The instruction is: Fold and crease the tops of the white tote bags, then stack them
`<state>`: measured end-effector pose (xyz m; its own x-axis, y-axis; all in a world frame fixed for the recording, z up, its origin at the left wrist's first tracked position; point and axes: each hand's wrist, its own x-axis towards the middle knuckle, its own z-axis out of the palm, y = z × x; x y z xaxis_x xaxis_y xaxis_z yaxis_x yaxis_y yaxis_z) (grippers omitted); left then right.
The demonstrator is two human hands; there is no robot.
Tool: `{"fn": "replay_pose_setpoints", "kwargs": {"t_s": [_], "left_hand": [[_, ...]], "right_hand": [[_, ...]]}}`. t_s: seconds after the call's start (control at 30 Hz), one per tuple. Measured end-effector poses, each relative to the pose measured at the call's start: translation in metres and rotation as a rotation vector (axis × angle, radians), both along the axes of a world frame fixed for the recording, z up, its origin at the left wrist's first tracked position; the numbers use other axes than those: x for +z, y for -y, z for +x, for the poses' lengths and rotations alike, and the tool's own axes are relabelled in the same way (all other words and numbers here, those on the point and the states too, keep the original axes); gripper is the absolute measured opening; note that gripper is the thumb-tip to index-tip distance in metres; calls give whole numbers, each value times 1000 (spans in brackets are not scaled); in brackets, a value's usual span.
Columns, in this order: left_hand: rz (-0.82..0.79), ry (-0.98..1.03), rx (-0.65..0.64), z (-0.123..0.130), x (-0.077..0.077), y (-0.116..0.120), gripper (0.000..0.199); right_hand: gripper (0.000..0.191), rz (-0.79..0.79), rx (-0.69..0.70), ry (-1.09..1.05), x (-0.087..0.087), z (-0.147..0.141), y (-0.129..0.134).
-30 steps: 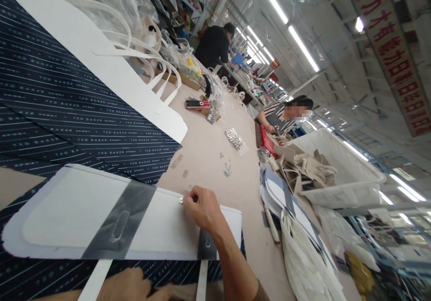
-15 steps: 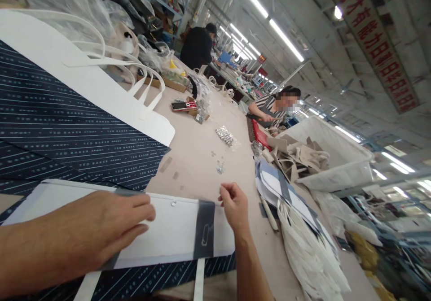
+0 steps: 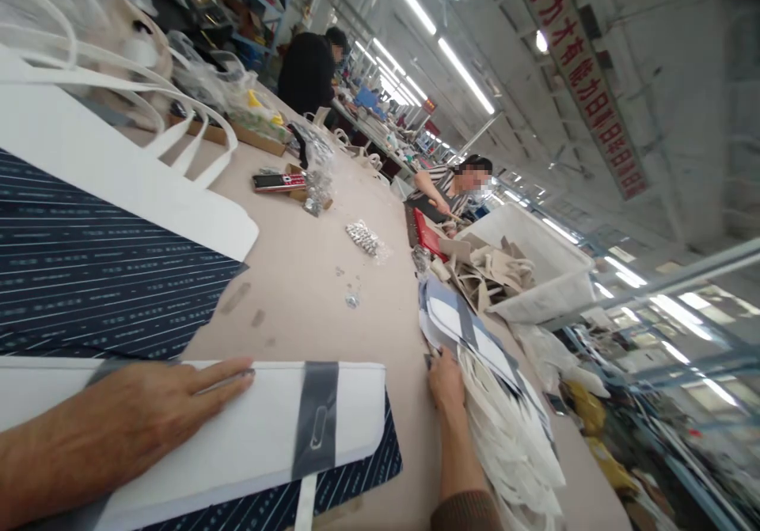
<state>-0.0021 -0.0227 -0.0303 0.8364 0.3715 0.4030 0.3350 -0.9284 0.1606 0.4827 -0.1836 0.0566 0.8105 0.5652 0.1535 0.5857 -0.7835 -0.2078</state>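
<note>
A long white bag panel with grey cross strips lies over dark blue striped fabric. My left hand rests flat on it, fingers stretched out. Its fingertips touch a small metal fitting near the panel's upper edge. A thin rectangular slot piece shows on the right grey strip. On the right, my right hand is down on the table beside the stacked panels, fingers curled where a pale-handled tool lies. The hand hides most of that tool.
White straps are heaped right of my right hand. Ahead lie a bag of metal fittings, loose fittings and a red-and-black phone. A white bin stands behind beige pieces; a co-worker is beyond.
My right hand has left the white panel and reached right to the tool beside the stack. My left hand has come down flat onto the panel. The view has turned rightward.
</note>
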Motion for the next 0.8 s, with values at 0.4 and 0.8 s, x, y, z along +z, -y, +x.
{"fn": "replay_pose_setpoints", "kwargs": {"t_s": [0.4,0.8], "left_hand": [[71,-24,-93,9,15,2,68],[9,-13,-111,10,19,2,62]], "right_hand": [[41,986,145,-702,12,-108,-37],[27,1131,153,-1339,-17,-233,-111]]}}
